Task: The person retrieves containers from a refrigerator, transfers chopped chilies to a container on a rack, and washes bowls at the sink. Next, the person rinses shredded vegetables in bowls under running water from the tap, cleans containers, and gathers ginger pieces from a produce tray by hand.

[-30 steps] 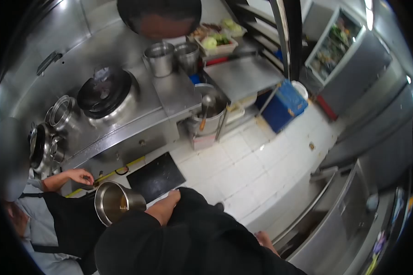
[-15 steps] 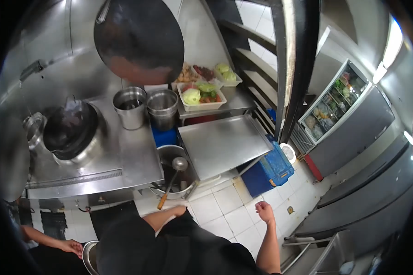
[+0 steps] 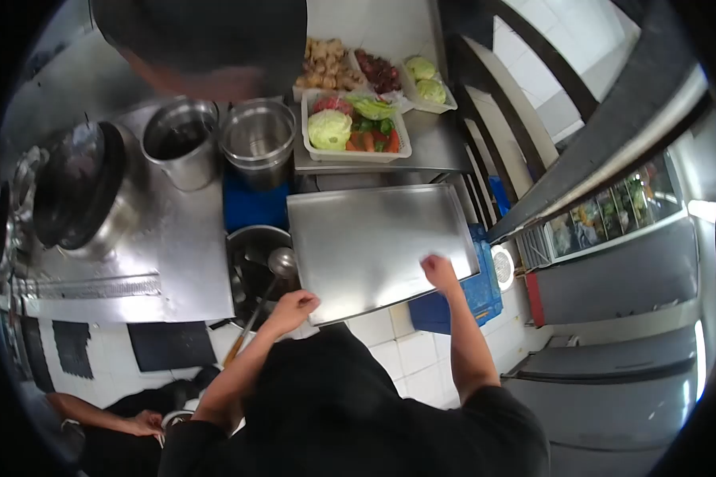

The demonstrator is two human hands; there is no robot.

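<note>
My left hand is at the front left corner of a bare metal tray-like table, its fingers curled together; what they hold, if anything, is too small to tell. Over the right part of that metal surface hangs my right hand, blurred, with the fingers curled in and their tips unclear. Left of the table a large pot stands low, and a ladle with a wooden handle leans in it. Behind the table sits a white basket with cabbage, carrots and greens.
Steel pots and a wok stand on the left counter. A blue box is at the right, beyond it a glass-door fridge. At lower left, a co-worker's hand touches a metal container.
The view has swung right and closer to the metal table. Both my hands have come forward to it. The co-worker and container now appear farther down at the lower left.
</note>
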